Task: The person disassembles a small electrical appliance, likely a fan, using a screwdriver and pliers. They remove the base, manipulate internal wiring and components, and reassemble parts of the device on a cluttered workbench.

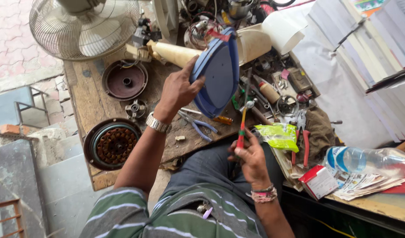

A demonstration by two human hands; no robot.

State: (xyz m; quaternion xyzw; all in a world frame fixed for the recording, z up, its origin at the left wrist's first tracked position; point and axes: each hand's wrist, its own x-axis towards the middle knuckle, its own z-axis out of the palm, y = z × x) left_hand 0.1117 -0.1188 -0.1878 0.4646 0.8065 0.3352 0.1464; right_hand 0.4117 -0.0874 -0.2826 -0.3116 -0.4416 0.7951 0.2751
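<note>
At far left, a pedestal fan head (84,27) with a wire guard stands at the back edge of the wooden counter (90,101). Below it on the counter lie a round brown motor cover (124,80), a small metal hub (136,108) and, nearer the person, an open motor stator (113,144) with copper-coloured windings.

The left hand (179,89), a metal watch at its wrist, is raised above the counter. Its grip is clamped on the left edge of a blue plastic housing (218,72), fingers behind and thumb on the near face. The housing is held tilted, off the counter, with its open side facing the person. Just below it, blue-handled pliers (200,124) lie flat on the counter.

The right hand (251,159), with bead bracelets at the wrist, sits over the person's lap. Its grip is closed around the red handle of a screwdriver (242,123); the shaft points upward toward the lower right edge of the housing. Whether the tip touches the housing cannot be determined.

Further right lie a yellow-green plastic bag (280,135), red-handled pliers (302,145), a small red-and-white box (318,181) and a clear plastic bottle (365,159) on its side.
</note>
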